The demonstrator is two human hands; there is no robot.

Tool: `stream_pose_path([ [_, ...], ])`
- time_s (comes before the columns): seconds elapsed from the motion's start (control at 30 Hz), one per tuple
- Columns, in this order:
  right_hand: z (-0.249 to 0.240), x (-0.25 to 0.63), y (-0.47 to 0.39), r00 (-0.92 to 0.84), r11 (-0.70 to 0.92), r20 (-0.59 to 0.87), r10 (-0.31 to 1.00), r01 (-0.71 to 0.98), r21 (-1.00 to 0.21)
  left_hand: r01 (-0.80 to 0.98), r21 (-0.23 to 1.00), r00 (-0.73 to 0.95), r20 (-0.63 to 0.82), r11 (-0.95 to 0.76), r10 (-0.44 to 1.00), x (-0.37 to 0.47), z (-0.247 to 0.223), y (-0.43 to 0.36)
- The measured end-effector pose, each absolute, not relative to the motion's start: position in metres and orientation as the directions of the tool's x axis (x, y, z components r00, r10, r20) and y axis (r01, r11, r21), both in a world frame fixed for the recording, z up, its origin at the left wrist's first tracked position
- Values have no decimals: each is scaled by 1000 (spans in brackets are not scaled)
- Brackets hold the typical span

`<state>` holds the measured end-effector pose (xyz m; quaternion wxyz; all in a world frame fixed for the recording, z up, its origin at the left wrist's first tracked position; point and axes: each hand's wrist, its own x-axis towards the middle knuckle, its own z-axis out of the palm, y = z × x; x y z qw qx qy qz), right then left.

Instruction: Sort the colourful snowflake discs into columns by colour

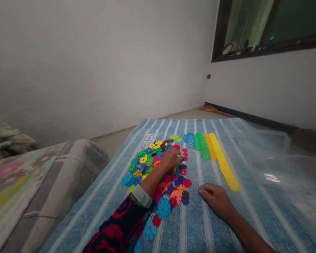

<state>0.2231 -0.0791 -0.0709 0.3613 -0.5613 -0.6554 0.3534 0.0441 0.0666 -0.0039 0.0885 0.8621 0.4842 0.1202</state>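
My left hand (pixel 171 159) reaches over a pile of notched plastic discs (pixel 144 160) in many colours. Its fingers are closed in a pinch, with a small yellow-green disc (pixel 179 155) at their tips. Just right of those fingers lie several small red discs (pixel 185 154). My right hand (pixel 213 195) rests on the cloth to the right of the pile, fingers curled closed; whatever may be inside is hidden. Overlapping discs lie in rows by colour: blue (pixel 190 140), green (pixel 203 147), orange (pixel 210 147) and a long yellow row (pixel 223 163).
A blue striped cloth (pixel 189 228) covers the work surface. Clear plastic containers (pixel 268 140) stand along its right side. Two light green discs (pixel 176 138) lie behind the pile. Grey fabric (pixel 76 158) drapes over something at left, and walls rise behind.
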Motion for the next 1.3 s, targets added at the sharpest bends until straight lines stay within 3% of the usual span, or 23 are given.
stream_pose_path([
  [0.3, -70, 224, -82, -91, 120, 85, 992, 509, -852, 949, 177, 252, 67, -260, 965, -106, 23, 46],
  [0.43, -72, 226, -84, -88, 113, 79, 993, 516, -849, 965, 228, 135, 4, -132, 991, -150, 13, 26],
  [0.57, -73, 227, -85, -74, 104, 76, 994, 527, -843, 951, 262, 171, 3, -166, 985, -165, 0, 14],
  [0.87, -70, 227, -89, -22, 38, 31, 999, 583, -812, 967, 122, 219, 56, -225, 974, -154, -13, 10],
  [1.13, -69, 226, -91, 40, -20, 5, 999, 601, -799, 951, 181, 235, 107, -251, 966, -156, -20, 8],
  [1.3, -69, 226, -91, 61, -37, -1, 998, 599, -800, 920, 331, 148, 204, -210, 968, -160, -27, 9],
])
